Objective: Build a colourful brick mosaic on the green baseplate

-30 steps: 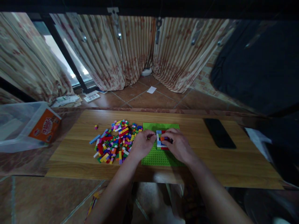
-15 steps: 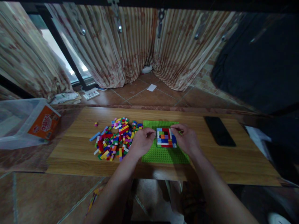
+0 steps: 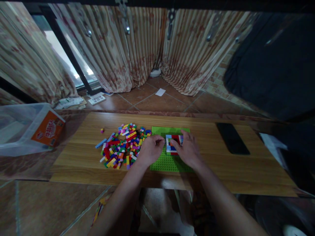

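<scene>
A green baseplate (image 3: 162,164) lies on the wooden table (image 3: 246,164) with a small multicoloured brick build (image 3: 172,141) on its far half. My left hand (image 3: 149,151) rests on the plate's left edge, fingers curled together at the build's left side. My right hand (image 3: 188,151) lies over the right part of the build, fingers bent and pressed down on the bricks. A heap of loose coloured bricks (image 3: 121,146) sits just left of my left hand.
A black phone (image 3: 232,138) lies at the table's right. A clear plastic bin with an orange label (image 3: 27,129) stands off the left end. One stray pink brick (image 3: 102,130) lies apart from the heap. Curtains and tiled floor are behind the table.
My right hand moved off the build's right side half a second ago and has come back over it, covering its right part. My left hand stays at the left edge.
</scene>
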